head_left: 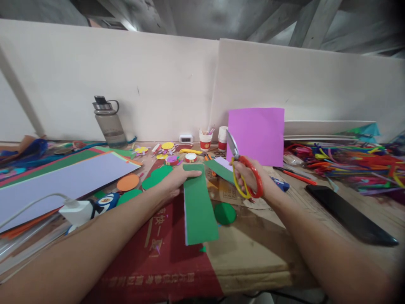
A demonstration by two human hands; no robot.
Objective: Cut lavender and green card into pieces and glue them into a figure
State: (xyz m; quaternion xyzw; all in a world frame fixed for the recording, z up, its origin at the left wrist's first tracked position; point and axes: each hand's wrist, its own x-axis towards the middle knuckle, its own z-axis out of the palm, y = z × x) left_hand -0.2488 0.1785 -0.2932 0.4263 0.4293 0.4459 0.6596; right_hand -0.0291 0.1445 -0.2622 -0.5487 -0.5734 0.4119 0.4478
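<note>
Left hand (172, 182) lies flat, fingers loose, pinning the green paper strip (199, 207). Right hand (253, 177) grips red-and-yellow scissors (243, 169), blades nearly closed, pointing up.

One view only, worn on your head. It looks forward and down across the desk (253, 253) toward the white wall panel (126, 84) behind it. Close range: your forearms enter from the bottom edge, left hand (177, 179) and right hand (249, 177) near centre frame. Rafters show above the wall.
</note>
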